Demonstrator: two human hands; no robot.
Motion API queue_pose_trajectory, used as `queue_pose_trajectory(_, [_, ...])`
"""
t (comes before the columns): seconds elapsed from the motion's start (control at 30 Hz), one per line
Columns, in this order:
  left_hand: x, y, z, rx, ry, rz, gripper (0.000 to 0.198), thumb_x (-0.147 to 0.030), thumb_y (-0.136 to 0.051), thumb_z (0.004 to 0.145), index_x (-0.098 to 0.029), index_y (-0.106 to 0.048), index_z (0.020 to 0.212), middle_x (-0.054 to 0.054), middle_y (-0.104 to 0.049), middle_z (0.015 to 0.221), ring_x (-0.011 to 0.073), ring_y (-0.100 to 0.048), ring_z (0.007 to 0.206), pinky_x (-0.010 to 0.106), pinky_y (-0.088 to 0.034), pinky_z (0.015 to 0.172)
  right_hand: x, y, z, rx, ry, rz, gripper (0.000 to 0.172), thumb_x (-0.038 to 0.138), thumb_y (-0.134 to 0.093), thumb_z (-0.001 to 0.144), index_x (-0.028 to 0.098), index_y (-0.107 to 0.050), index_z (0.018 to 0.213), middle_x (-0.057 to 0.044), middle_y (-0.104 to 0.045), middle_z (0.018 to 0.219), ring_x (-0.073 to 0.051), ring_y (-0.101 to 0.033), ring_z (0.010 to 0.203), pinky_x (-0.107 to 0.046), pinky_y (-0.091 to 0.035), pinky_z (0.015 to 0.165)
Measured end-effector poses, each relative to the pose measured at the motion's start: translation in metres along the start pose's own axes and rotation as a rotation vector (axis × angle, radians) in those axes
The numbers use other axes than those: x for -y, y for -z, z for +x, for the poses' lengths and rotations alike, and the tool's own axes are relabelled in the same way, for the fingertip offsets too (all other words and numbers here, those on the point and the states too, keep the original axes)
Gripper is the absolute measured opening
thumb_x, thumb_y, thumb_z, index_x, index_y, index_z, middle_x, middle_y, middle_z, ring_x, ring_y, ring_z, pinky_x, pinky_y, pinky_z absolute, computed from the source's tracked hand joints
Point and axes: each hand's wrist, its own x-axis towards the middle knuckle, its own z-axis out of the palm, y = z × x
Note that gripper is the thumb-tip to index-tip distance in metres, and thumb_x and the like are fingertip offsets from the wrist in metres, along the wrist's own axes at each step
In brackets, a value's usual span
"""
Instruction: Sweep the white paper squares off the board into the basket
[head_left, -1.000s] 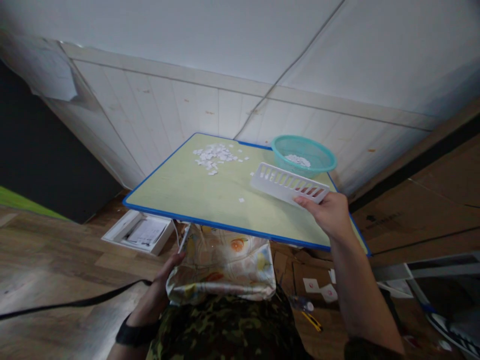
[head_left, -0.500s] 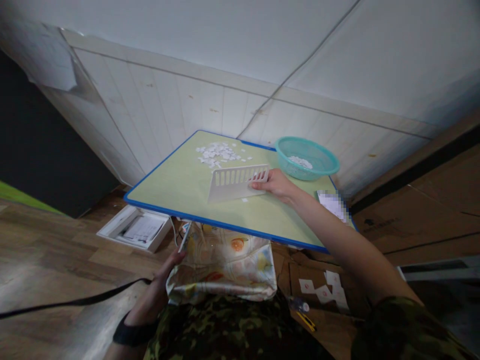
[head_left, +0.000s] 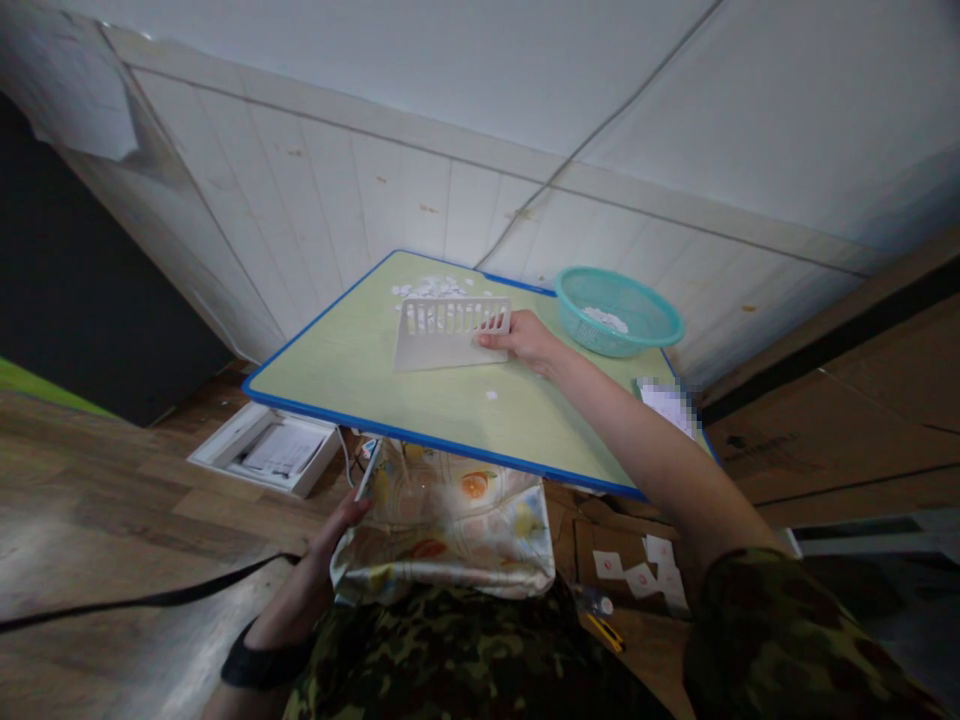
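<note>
My right hand is closed on a white slotted plastic panel, gripped at its right end and held upright over the table. Directly behind the panel lies a heap of small white paper pieces, partly hidden by it. A single white piece lies nearer the front of the table. At the lower left, my left hand is wrapped round the left side of a fruit-patterned, cloth-like tray. This tray is at my lap, just under the table's front edge.
A turquoise plastic basket with white pieces inside stands at the back right of the blue-edged table. White paper lies at its right edge. On the floor are an open white box, cards and a yellow cutter.
My right hand has carried the slotted panel left and away from me, to the front of the paper heap. My left hand keeps its hold on the tray.
</note>
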Motion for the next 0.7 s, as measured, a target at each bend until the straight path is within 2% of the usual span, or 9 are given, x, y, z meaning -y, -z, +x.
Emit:
queue_pose_trajectory(0.1, [-0.001,-0.001,-0.001,0.012,-0.014,-0.017,0.055,-0.037,-0.066,0.079,-0.021,-0.058,0.132,0.008,-0.076,0.111,0.0299,-0.07,0.101,0.038,-0.057,0.081,0.011,0.008,-0.011,0.027,-0.012,0.005,0.042,0.036,-0.087,0.052,0.017,-0.074,0.086,-0.006,-0.073,0.094,-0.021,-0.067,0.088,-0.036,-0.052,0.086])
queue_pose_trajectory(0.2, [-0.002,-0.005,-0.002,0.044,-0.026,-0.053,0.055,-0.035,-0.064,0.08,-0.021,-0.057,0.133,0.008,-0.075,0.114,0.0296,-0.069,0.104,0.038,-0.056,0.084,0.016,0.018,-0.034,0.053,-0.04,0.0,0.041,0.036,-0.086,0.054,0.017,-0.074,0.088,-0.007,-0.073,0.096,-0.021,-0.068,0.087,-0.035,-0.052,0.085])
queue_pose_trajectory(0.3, [-0.004,-0.008,-0.003,0.003,-0.007,-0.057,0.055,-0.035,-0.065,0.08,-0.02,-0.057,0.133,0.008,-0.076,0.112,0.0299,-0.069,0.103,0.038,-0.056,0.084,0.01,0.023,-0.052,0.05,-0.061,-0.014,0.042,0.036,-0.086,0.055,0.017,-0.074,0.09,-0.008,-0.073,0.099,-0.021,-0.068,0.088,-0.036,-0.052,0.085])
queue_pose_trajectory(0.37, [-0.005,-0.01,-0.003,-0.022,0.01,-0.049,0.055,-0.036,-0.065,0.08,-0.019,-0.059,0.132,0.008,-0.077,0.11,0.0303,-0.07,0.102,0.037,-0.056,0.082,0.003,0.023,-0.055,0.039,-0.07,-0.019,0.042,0.036,-0.086,0.054,0.018,-0.074,0.09,-0.007,-0.073,0.099,-0.021,-0.068,0.088,-0.037,-0.051,0.086])
queue_pose_trajectory(0.53, [-0.006,-0.011,-0.003,-0.046,0.031,-0.044,0.056,-0.035,-0.065,0.08,-0.017,-0.058,0.132,0.009,-0.077,0.108,0.0302,-0.071,0.099,0.037,-0.057,0.08,-0.009,0.015,-0.028,0.065,-0.091,0.009,0.042,0.035,-0.087,0.053,0.017,-0.074,0.088,-0.006,-0.074,0.095,-0.019,-0.068,0.084,-0.035,-0.052,0.084])
queue_pose_trajectory(0.7, [-0.005,-0.006,-0.002,-0.018,0.049,-0.055,0.058,-0.034,-0.066,0.079,-0.021,-0.056,0.134,0.007,-0.078,0.107,0.0305,-0.071,0.097,0.038,-0.058,0.077,-0.004,0.007,0.004,0.093,-0.089,0.035,0.042,0.034,-0.088,0.05,0.016,-0.072,0.084,-0.006,-0.073,0.092,-0.018,-0.067,0.081,-0.033,-0.053,0.081])
